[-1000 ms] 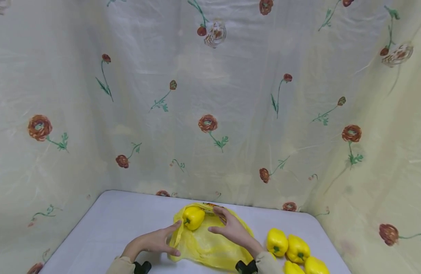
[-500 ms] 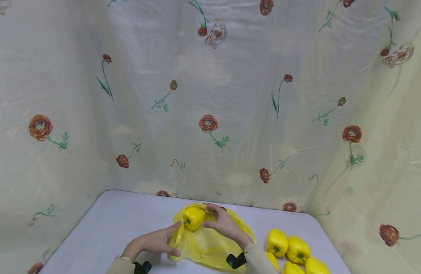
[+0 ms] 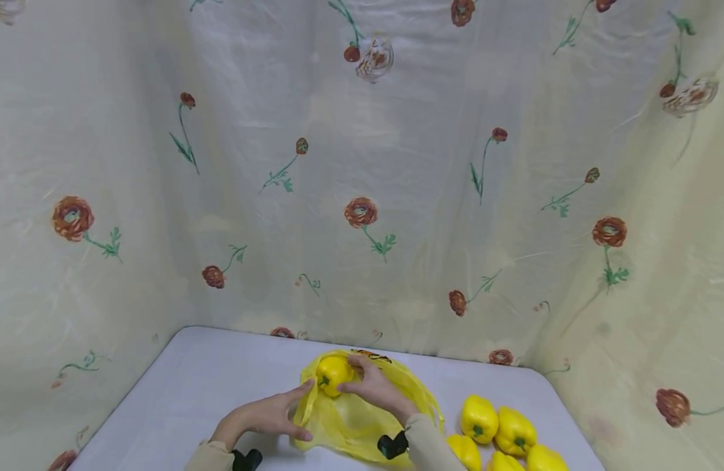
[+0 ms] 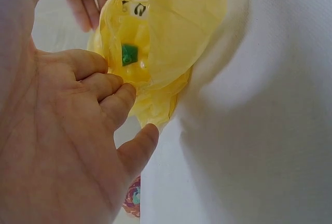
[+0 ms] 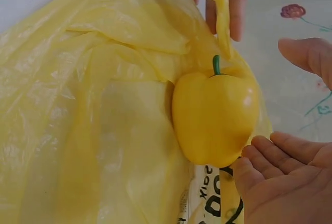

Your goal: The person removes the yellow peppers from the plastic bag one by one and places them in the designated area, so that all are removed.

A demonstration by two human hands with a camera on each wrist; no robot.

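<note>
A yellow bell pepper [image 3: 332,374] with a green stem lies at the far left part of a thin yellow plastic bag [image 3: 346,425] on the table. My left hand [image 3: 266,417] is at the bag's left edge, thumb and fingers spread, fingertips touching the film [image 4: 181,32]. Through the bag's opening, the left wrist view shows the green stem. My right hand [image 3: 378,388] reaches over the bag from the right, with fingertips right at the pepper's side. In the right wrist view its fingers lie loosely extended beside the pepper [image 5: 215,120], thumb held apart.
Several more yellow bell peppers [image 3: 479,418] sit in a cluster on the right of the white table [image 3: 220,366]. A floral curtain [image 3: 362,163] hangs behind and along both sides. Black printing [image 5: 212,198] shows on the bag beneath the pepper.
My right hand has moved left over the bag until its fingers reach the pepper in it. The left hand, bag and pepper have stayed nearly in place.
</note>
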